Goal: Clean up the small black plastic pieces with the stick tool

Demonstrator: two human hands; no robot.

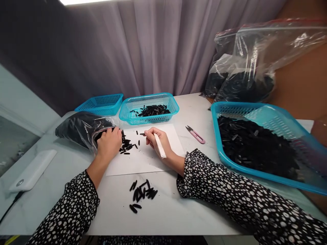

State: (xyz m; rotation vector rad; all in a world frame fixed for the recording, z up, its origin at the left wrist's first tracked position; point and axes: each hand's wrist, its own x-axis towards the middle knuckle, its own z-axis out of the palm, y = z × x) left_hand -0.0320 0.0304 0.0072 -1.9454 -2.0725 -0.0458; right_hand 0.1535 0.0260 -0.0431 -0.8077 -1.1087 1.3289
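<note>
My left hand (109, 141) is closed at the mouth of a clear plastic bag (79, 127) full of black pieces, its fingertips partly hidden. A loose pile of small black strips (126, 144) lies beside it on a white paper sheet (135, 163). In my right hand (158, 141) is a slim tool with a white handle (160, 147), gripped like a pen. Its dark tip points left over the paper, close to a few stray strips; whether it pinches one I cannot tell. Nearer me, a second group of black strips (143, 192) rests on the table.
Behind the paper stand a blue basket (102, 102) and another blue basket (150, 121) holding black strips. Pink-handled thread snips (196, 135) lie to the right. A large blue basket (217, 143) heaped with black pieces and filled zip bags (245, 78) occupy the right. A white device (33, 172) sits left.
</note>
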